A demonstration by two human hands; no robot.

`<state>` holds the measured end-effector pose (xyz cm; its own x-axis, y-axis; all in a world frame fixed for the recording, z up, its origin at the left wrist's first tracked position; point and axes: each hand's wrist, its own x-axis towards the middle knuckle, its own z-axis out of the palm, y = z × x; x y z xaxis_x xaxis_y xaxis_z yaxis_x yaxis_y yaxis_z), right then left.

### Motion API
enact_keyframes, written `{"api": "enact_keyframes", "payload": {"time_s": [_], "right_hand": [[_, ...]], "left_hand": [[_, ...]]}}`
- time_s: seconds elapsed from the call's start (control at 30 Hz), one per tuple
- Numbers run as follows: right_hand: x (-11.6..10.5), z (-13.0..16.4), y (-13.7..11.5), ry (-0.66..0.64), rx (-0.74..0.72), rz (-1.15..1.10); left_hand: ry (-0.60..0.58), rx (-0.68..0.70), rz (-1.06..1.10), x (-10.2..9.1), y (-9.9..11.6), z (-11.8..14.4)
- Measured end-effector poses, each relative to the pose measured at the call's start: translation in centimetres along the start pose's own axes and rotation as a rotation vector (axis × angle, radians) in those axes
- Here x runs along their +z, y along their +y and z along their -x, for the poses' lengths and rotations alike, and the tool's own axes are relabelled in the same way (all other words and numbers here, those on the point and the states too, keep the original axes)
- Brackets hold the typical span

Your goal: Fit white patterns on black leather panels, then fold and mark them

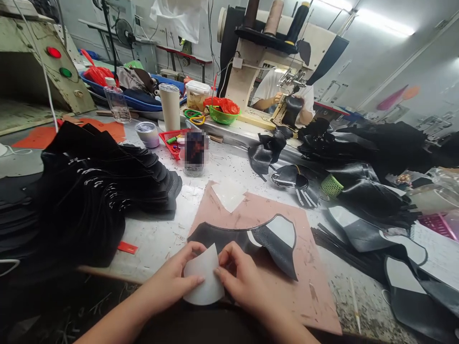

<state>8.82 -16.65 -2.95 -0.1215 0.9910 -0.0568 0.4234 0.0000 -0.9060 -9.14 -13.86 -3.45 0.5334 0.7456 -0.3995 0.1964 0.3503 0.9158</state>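
A wide, pale, scuffed bench (215,172) fills the view, crowded with shoe-making material. On its left side lies a big fanned heap of black cut pieces (89,191), many marked with small white strokes. On the right, more black leather parts (373,157) sprawl in a loose pile, some with white linings showing. At the far edge stands a cream sewing machine (272,62) with thread cones on top; behind it another person (272,91) in a white shirt works at the needle, and those hands are not the wearer's.

In front of the wearer lies a pink cutting board (311,286), stained and scratched. On it rests a curved black leather piece (265,243), one end folded over so a white patch shows. A loose white scrap (229,193) sits at the board's far edge.

Smaller things stand behind: a tall white tumbler (169,106), a clear plastic bottle (116,101), a green bowl (223,114) holding something red, a red tray (172,138), and a small lidded cup (147,134).

At the near edge of the board, both hands meet on a small white patch (204,284), rounded below and pointed above. The left hand (172,279) pinches its left edge, thumb on top, its grip pressed together on the patch. The right hand (238,277) pinches the right edge the same way, fingertips curled in. The patch is held just in front of the black leather piece, overlapping its near edge.
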Motion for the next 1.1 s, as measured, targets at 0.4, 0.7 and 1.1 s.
{"api": "enact_keyframes", "payload": {"time_s": [0.4, 0.7, 1.1], "right_hand": [[0.8, -1.8, 1.4, 0.132, -0.036, 0.367], [1.0, -2.7, 2.0, 0.104, 0.036, 0.505], [0.9, -3.1, 2.1, 0.088, 0.055, 0.518]], "left_hand": [[0.479, -0.023, -0.497, -1.9, 0.5, -3.3], [0.520, -0.050, -0.687, -2.2, 0.3, -4.4], [0.508, -0.009, -0.744, -2.2, 0.0, -4.8]]}}
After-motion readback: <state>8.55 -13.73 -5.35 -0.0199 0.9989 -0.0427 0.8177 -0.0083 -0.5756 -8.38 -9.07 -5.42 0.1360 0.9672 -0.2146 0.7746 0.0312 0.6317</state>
